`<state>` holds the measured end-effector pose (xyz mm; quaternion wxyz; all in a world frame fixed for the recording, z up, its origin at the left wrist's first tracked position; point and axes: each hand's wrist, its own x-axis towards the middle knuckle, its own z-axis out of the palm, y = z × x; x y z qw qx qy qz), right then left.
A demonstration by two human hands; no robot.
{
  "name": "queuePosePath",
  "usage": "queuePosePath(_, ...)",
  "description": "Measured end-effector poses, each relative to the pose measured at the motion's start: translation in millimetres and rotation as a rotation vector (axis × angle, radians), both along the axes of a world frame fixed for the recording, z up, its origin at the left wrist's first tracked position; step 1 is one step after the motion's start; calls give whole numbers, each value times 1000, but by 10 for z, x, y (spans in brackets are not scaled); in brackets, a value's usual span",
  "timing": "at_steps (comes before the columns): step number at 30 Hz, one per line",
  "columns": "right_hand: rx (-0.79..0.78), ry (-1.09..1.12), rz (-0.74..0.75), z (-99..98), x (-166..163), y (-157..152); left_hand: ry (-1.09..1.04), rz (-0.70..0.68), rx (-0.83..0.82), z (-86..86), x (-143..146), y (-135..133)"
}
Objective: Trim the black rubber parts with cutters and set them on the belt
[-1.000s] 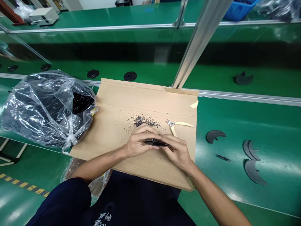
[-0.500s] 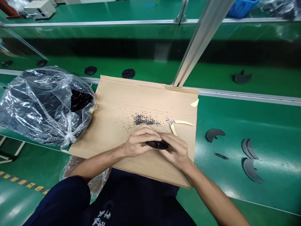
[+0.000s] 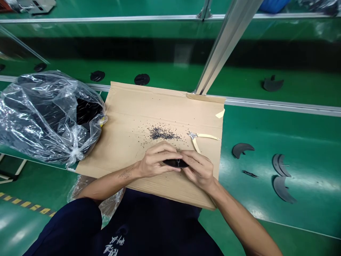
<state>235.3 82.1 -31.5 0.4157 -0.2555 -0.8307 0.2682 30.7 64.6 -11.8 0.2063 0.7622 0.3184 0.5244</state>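
Observation:
Between my two hands is a round black plastic disc [image 3: 174, 163], seen nearly edge-on, with a small raised part at its middle. My left hand [image 3: 157, 160] grips its left side, and my right hand [image 3: 198, 167] closes on its right side; the fingertips almost meet over the top. Below the disc lies a cardboard sheet [image 3: 128, 121]. Just beyond my fingers is a scatter of small black plastic bits [image 3: 162, 133]. Side cutters [image 3: 195, 136] with cream handles lie spread on the cardboard, close to my right hand.
A clear plastic bag [image 3: 48, 117] of black parts fills the left. Curved black pieces [image 3: 283, 188] lie on the green bench [image 3: 253, 206] at right. Black discs [image 3: 142, 79] sit behind the cardboard, and a metal post [image 3: 226, 49] rises at its back edge.
The whole view has shifted slightly. My hands stay on the black disc, which has turned a little and shows a thinner edge; nothing has been let go.

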Motion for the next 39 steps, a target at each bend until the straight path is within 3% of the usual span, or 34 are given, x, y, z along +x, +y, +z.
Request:
queuePosePath(8,-6,10,18,31,-53,-4,32,26,15,6,-2,-19)
queuePosePath(18,103,11,-10,7,-71,9,21,68,-1,-15,15,-37)
queuePosePath(31,60,1,54,56,-72,36,40,86,59,-41,28,-44)
queuePosePath(39,-4,-31,81,84,-45,45,59,11,15,-11,-22,-22)
